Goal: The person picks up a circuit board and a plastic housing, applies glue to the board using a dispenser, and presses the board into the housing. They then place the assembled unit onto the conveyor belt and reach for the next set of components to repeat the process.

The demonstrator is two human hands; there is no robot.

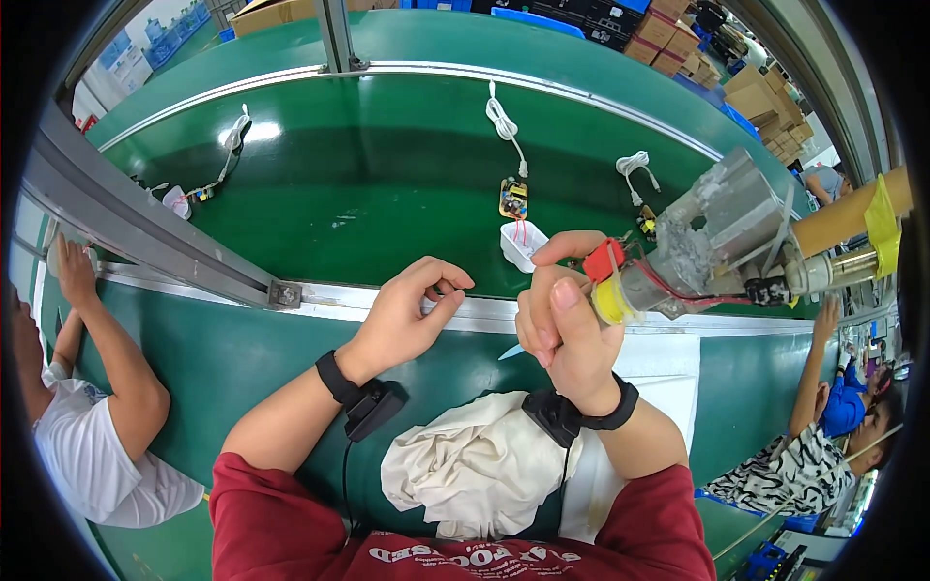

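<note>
My left hand point(412, 310) hovers over the near metal rail of the green line. Its fingers are loosely curled, the thumb a little apart from them, and no object shows between. My right hand point(572, 329) is closed beside the yellow-wrapped end of a hanging grey metal device point(722, 228), its index finger close to a red block point(603, 259). A pale blue pointed tip point(511, 353) sticks out below the right fingers; what they hold is hidden. Just beyond lies a white plastic housing point(521, 247), joined by red wires to a circuit board point(514, 199) with a white cable point(502, 121).
Farther left is another housing point(177, 201) with its board and cable. A third cable point(635, 172) lies at the right, its board partly behind the device. A cream cloth point(475, 465) is bunched before me. People sit at both sides; a metal post point(145, 203) rises at left.
</note>
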